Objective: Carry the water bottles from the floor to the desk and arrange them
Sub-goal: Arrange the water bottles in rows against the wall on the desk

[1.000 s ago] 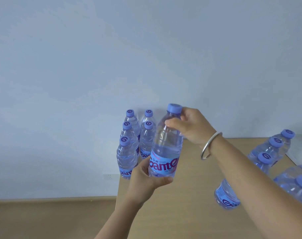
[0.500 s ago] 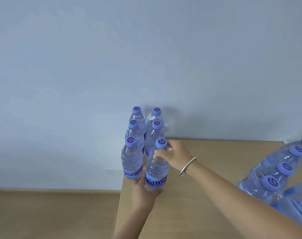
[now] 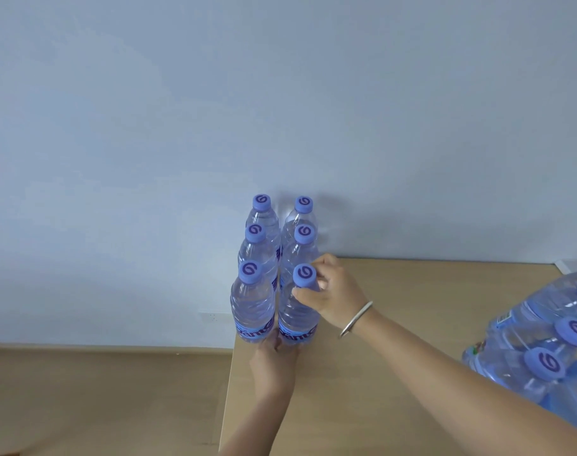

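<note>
- The near-right bottle (image 3: 297,311) stands upright at the front of a two-by-three block, on the far left corner of the desk (image 3: 395,324), right at the desk's left edge.
- The right hand (image 3: 333,294) is on its neck, thumb and fingers pinched round just under the blue cap (image 3: 304,275); a silver bangle (image 3: 356,319) sits on that wrist.
- The left hand (image 3: 274,360) comes in from below and is at the bottle's base, fingers touching the bottom of the label; whether they curl round it or simply press against it, I cannot tell from this angle.
- Just beside it on the left stands the near-left bottle (image 3: 252,304), upright, label facing us, the two touching or nearly so.
- Behind them, four more bottles (image 3: 259,248) in two pairs, all upright, caps up, the back pair close against the pale wall (image 3: 280,93).
- Off to the right, well apart from the block, a shrink-wrapped pack of bottles (image 3: 543,340) leans at the frame edge, several blue caps showing through the plastic.
- Past the desk's left edge, a wooden floor (image 3: 99,399), with a white wall socket (image 3: 213,316) low on the wall.
</note>
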{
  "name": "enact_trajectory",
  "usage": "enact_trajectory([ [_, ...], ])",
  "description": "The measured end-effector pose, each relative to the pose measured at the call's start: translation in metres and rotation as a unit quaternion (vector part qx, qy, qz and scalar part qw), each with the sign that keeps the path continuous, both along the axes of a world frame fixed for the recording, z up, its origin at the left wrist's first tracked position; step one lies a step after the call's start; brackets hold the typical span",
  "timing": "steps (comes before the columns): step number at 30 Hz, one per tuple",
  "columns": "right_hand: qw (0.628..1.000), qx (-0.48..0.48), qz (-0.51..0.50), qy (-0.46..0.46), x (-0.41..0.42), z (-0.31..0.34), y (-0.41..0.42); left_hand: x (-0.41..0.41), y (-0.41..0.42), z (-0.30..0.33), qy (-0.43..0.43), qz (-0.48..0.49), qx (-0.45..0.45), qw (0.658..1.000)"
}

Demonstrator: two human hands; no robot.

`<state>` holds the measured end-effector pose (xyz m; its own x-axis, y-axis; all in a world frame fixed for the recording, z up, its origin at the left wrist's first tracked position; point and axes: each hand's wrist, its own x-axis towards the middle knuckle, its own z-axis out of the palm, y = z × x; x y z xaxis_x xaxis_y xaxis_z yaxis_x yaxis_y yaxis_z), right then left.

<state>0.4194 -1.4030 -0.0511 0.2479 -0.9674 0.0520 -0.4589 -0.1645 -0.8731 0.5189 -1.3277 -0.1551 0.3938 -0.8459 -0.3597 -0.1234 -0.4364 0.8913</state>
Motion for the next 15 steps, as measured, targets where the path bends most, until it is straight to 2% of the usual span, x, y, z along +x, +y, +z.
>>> enact_trajectory([
  [3, 0.999, -0.01, -0.014, -0.031, 0.0, -0.0054, 0.0009, 0.0002, -0.0017, -0.0019, -0.011, -0.001, 0.01, 1.0],
  [8, 0.998, -0.046, -0.032, -0.02, 0.0033, -0.0098, -0.0008, -0.0015, -0.0073, -0.0011, -0.002, 0.03, 0.042, 0.999],
  [15, 1.0, -0.011, -0.013, -0.022, 0.0002, -0.0073, 0.0041, -0.0044, -0.0067, 0.0077, 0.004, 0.037, 0.056, 0.998],
])
